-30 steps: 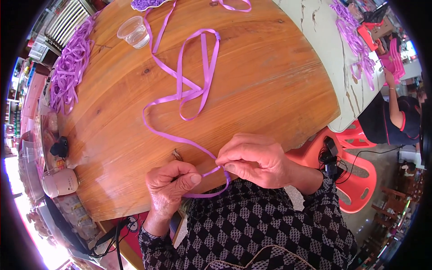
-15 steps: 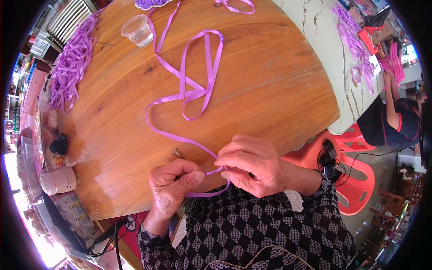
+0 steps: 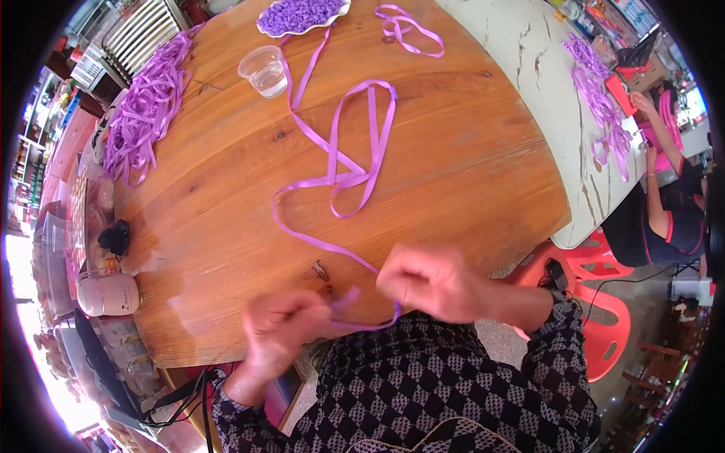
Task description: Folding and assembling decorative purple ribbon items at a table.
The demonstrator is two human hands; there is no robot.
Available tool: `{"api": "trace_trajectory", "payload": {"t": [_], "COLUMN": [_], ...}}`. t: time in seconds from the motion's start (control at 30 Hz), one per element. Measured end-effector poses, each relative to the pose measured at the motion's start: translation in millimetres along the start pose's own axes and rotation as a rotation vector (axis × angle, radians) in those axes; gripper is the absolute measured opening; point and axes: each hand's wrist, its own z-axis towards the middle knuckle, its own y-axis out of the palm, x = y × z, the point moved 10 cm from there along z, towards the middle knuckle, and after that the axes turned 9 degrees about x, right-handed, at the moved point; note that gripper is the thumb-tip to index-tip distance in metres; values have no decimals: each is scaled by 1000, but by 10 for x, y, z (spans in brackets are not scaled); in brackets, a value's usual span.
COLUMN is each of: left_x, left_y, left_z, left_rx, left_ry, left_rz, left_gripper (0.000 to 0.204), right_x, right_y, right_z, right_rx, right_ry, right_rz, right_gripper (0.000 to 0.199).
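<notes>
A long, narrow purple ribbon (image 3: 306, 238) winds over the wooden table in loose loops and comes to my hands at the near edge. My left hand (image 3: 285, 325), blurred by motion, is closed in a pinch on the ribbon's end part. To its right, my right hand (image 3: 432, 282) has its fingers curled round the same ribbon; its fingertips are smeared. Between the two hands the ribbon sags in a short curve, and a blurred bit of it sticks up beside my left thumb. A small purple piece (image 3: 393, 93) sits on the ribbon's far loop.
A white scalloped dish (image 3: 300, 32) holds small purple pieces, near a clear plastic cup (image 3: 264, 72) with liquid. Purple ribbons (image 3: 151, 102) are heaped at left, above a pink jar (image 3: 110, 293). More ribbons (image 3: 600, 98) lie on the marble top, where another person's hands (image 3: 646, 124) work.
My hands have moved slightly apart, the left one to the left. The ribbon stretch pinched between them has come loose on one side. The view has shifted, showing more of the dish.
</notes>
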Motion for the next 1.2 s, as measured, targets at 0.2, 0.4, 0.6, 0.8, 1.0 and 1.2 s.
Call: {"api": "trace_trajectory", "payload": {"t": [0.2,0.4,0.6,0.8,1.0,1.2], "left_x": [691,687,855,612,540,275], "left_y": [-1269,-1676,-612,134,105,139], "left_z": [277,471,489,744,635,449], "left_rx": [648,794,541,274,162,-77], "left_ry": [407,502,866,842,597,93], "left_rz": [181,806,1052,888,628,-34], "left_gripper": [8,15,30,22,16,7], "right_x": [-364,-232,-328,-304,-202,-390], "right_y": [-168,-325,-569,-82,-452,136], "right_z": [548,681,851,1149,1198,664], "right_rx": [194,132,280,81,165,-137], "right_ry": [-614,-659,-495,-802,-488,-405], "right_rz": [-764,-1043,-891,-1017,-852,-266], "right_gripper": [15,10,15,27,20,13]}}
